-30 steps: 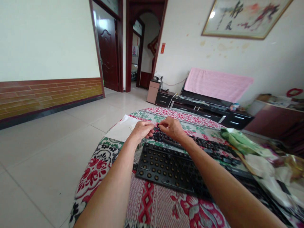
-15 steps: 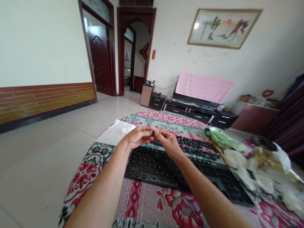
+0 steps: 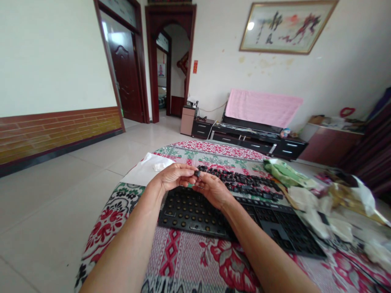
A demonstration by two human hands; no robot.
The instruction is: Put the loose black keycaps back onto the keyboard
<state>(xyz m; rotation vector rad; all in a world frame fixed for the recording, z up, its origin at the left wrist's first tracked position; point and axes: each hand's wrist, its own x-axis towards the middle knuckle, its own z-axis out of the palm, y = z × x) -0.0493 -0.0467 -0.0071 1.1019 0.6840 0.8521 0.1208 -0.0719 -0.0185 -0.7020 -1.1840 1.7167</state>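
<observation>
A small black keycap (image 3: 197, 173) is pinched between both hands above the far edge of the keyboard frame (image 3: 195, 209). It is too small to tell which way it faces. The frame is a flat black plastic grid of round sockets. Its long axis runs left to right, with the right end nearer the viewer. The left hand (image 3: 174, 177) and right hand (image 3: 214, 189) meet fingertip to fingertip, fingers closed narrowly on the keycap, forearms converging from below. Loose keycaps (image 3: 241, 181) lie in rows just beyond the frame on the floral tablecloth (image 3: 189, 260).
</observation>
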